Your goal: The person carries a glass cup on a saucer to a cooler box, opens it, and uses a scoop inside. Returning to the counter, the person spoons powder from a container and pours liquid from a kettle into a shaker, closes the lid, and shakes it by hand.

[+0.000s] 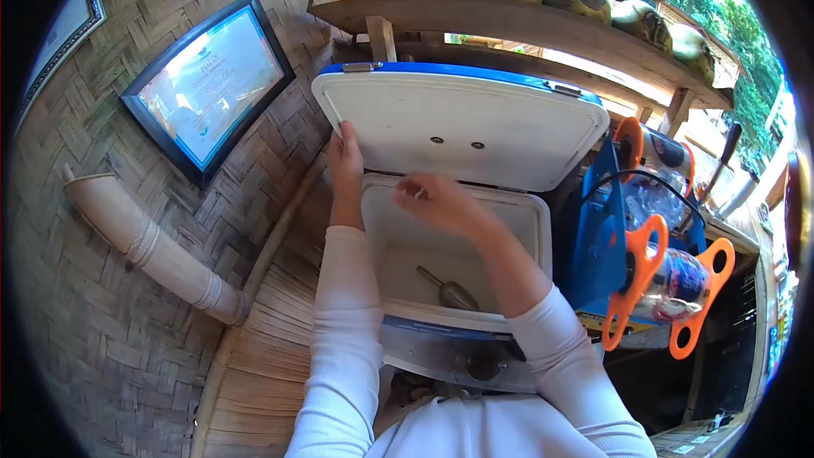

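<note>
Woven walling [127,322] stands left in the head view. Left hand [345,157] grips the edge of the raised lid [398,123]; a steady hold should guard the right hand [441,202], curled over the open cooler [543,242], its grip impossible to tell. Directly before the person, the cooler is white inside, blue-trimmed, with a scoop [458,295] lying within.

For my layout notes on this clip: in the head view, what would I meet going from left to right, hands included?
Partly cut-off framed picture → framed certificate → left hand → right hand → blue holder.
</note>
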A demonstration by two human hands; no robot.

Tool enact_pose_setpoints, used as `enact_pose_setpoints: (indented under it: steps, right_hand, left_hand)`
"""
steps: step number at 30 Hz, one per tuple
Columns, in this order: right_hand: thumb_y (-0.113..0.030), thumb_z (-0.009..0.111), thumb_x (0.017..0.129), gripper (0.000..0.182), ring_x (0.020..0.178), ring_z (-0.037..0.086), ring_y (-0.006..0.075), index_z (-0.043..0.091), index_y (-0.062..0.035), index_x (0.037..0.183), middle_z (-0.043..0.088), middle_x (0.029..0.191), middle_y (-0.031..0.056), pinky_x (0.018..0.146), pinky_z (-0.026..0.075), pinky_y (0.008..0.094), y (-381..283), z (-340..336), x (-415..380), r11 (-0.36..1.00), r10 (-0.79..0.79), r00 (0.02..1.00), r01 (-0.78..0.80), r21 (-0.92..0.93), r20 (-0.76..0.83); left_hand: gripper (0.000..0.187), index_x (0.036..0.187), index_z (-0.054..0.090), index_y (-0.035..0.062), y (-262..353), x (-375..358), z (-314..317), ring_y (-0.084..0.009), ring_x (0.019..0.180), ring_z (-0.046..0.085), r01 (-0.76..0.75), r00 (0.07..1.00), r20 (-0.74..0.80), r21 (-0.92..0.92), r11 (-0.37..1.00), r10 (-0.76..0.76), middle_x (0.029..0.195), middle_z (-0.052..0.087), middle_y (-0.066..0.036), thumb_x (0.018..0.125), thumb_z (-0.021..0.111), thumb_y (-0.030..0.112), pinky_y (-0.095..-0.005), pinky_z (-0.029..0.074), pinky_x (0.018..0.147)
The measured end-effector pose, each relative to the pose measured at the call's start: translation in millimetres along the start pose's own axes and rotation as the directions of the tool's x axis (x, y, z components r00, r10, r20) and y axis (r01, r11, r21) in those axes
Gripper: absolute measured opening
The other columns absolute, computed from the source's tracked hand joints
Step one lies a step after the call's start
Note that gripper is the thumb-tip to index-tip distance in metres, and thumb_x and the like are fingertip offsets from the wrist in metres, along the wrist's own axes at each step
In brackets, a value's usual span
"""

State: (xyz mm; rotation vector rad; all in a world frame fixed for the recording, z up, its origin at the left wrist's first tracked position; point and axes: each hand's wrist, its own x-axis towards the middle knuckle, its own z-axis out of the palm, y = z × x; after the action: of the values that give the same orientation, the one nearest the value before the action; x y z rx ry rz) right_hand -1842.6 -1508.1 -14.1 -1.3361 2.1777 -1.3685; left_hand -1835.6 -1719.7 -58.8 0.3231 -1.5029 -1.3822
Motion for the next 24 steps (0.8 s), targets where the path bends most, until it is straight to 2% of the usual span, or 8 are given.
enact_pose_setpoints:
  steps: [3,5,9,13,15,19,21,24]
  right_hand:
    - [-0.038,0.058,0.083,0.042,0.090,0.060,0.0294,0.061,-0.0039,0.106,0.064,0.099,0.0130,0.081,0.047,0.0388,67,36,22,0.952,0.150,0.922,-0.037,-0.305,0.357]
    - [-0.036,0.060,0.081,0.042,0.098,0.059,0.0292,0.058,-0.0092,0.114,0.062,0.107,0.0113,0.084,0.047,0.0412,119,67,25,0.771,0.390,0.716,0.089,-0.630,0.578]
    - [-0.023,0.057,0.081,0.035,0.110,0.054,0.0279,0.060,-0.0161,0.115,0.058,0.118,0.0094,0.086,0.047,0.0429,163,98,-19,0.627,0.627,0.463,0.178,-0.759,0.626]
    - [-0.017,0.055,0.082,0.034,0.109,0.055,0.0274,0.060,-0.0171,0.116,0.058,0.119,0.0078,0.086,0.047,0.0429,209,133,-37,0.698,0.639,0.530,-0.093,-0.710,0.558]
    - [-0.015,0.053,0.082,0.036,0.112,0.054,0.0259,0.059,-0.0211,0.118,0.056,0.123,0.0082,0.089,0.045,0.0429,202,133,-38,0.611,0.656,0.404,0.211,-0.763,0.638]
    - [-0.018,0.053,0.083,0.034,0.111,0.054,0.0270,0.062,-0.0219,0.115,0.054,0.124,0.0086,0.090,0.044,0.0440,207,135,-43,0.508,0.701,0.387,0.318,-0.801,0.598]
    - [-0.019,0.055,0.082,0.031,0.109,0.055,0.0293,0.064,-0.0167,0.111,0.055,0.122,0.0091,0.089,0.044,0.0427,213,129,-56,0.381,0.430,0.686,0.452,-0.806,0.588]
    - [-0.019,0.054,0.086,0.034,0.115,0.050,0.0301,0.060,-0.0143,0.119,0.055,0.123,0.0076,0.089,0.039,0.0474,218,131,-58,0.146,0.435,0.717,0.540,-0.829,0.544]
  left_hand:
    - [0.057,0.115,0.055,-0.0012,15,-2,-5,-0.0160,0.099,0.054,0.086,0.994,0.064,-0.013,0.996,-0.085,0.107,0.059,-0.011,0.091,0.047,0.050,-0.0287,0.041,0.086]
    - [0.058,0.113,0.056,-0.0014,14,2,-8,-0.0159,0.098,0.054,0.077,0.995,0.056,0.041,0.996,-0.079,0.105,0.060,-0.010,0.090,0.048,0.052,-0.0282,0.041,0.085]
    - [0.061,0.110,0.059,-0.0013,3,6,-9,-0.0153,0.094,0.055,0.009,0.998,0.067,0.068,0.998,-0.013,0.098,0.062,-0.009,0.087,0.052,0.055,-0.0284,0.041,0.083]
    - [0.060,0.108,0.059,-0.0016,6,6,-12,-0.0141,0.090,0.055,0.061,0.998,0.026,0.106,0.992,-0.064,0.094,0.062,-0.007,0.087,0.052,0.055,-0.0288,0.041,0.081]
    - [0.060,0.105,0.061,-0.0018,4,9,-14,-0.0128,0.087,0.053,0.066,0.994,0.087,0.073,0.995,-0.073,0.092,0.062,-0.006,0.086,0.053,0.054,-0.0283,0.041,0.080]
    - [0.059,0.104,0.061,-0.0019,3,10,-15,-0.0120,0.085,0.053,0.075,0.992,0.099,0.025,0.997,-0.077,0.091,0.061,-0.005,0.086,0.054,0.054,-0.0269,0.041,0.077]
    - [0.058,0.103,0.061,-0.0023,5,9,-15,-0.0118,0.085,0.053,0.080,0.992,0.089,0.069,0.994,-0.086,0.091,0.062,-0.005,0.086,0.055,0.052,-0.0262,0.041,0.076]
    - [0.057,0.103,0.061,-0.0029,11,8,-14,-0.0115,0.084,0.053,0.088,0.992,0.081,0.073,0.993,-0.093,0.091,0.062,-0.005,0.087,0.055,0.051,-0.0257,0.042,0.075]
